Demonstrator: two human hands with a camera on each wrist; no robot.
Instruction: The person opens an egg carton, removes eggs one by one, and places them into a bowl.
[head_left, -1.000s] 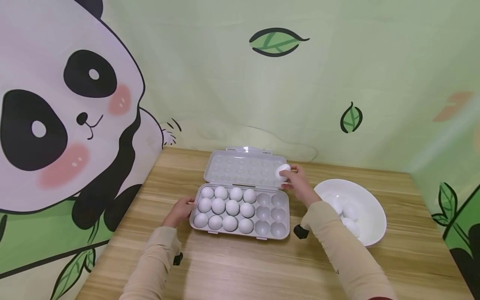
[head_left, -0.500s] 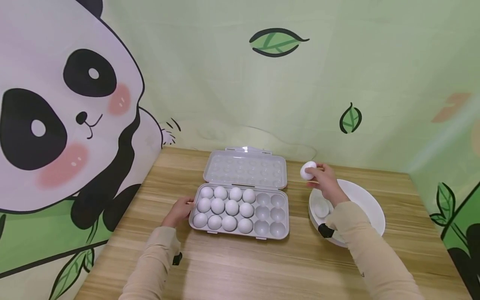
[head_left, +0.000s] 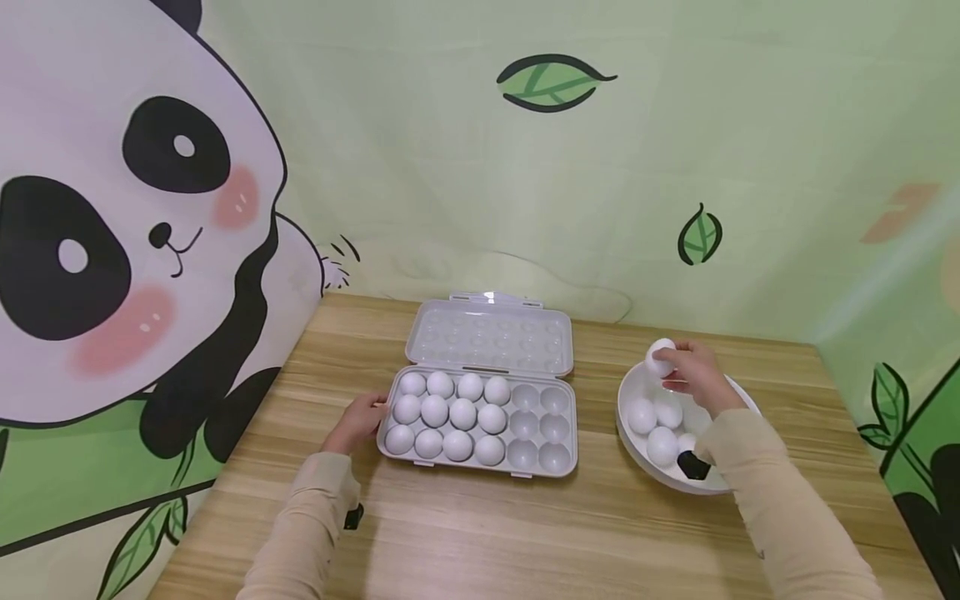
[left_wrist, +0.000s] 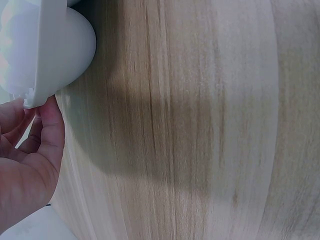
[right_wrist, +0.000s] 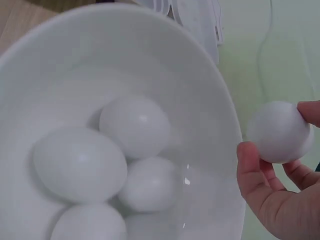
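My right hand (head_left: 701,375) pinches a white egg (head_left: 660,357) between thumb and fingers, over the far left rim of a white bowl (right_wrist: 200,100). In the right wrist view, the held egg (right_wrist: 280,131) appears beside the bowl's edge. Several more eggs (head_left: 662,447) lie inside the bowl. A pale grey egg carton (head_left: 525,428) stands open at the middle; eggs fill its four left columns, while the two right columns hold none. At its left end, my left hand (head_left: 360,421) grips the rim, with thumb and fingers (left_wrist: 52,127) pinching the edge.
The carton's lid (head_left: 487,337) lies folded back toward the wall. All this rests on a wooden table (head_left: 465,542). A green cloth backdrop (head_left: 420,167) with a panda and leaves rises behind the table and along its sides.
My right hand has carried the egg rightward, from above the carton's lid to over the bowl. My left hand has stayed at the carton's left end.
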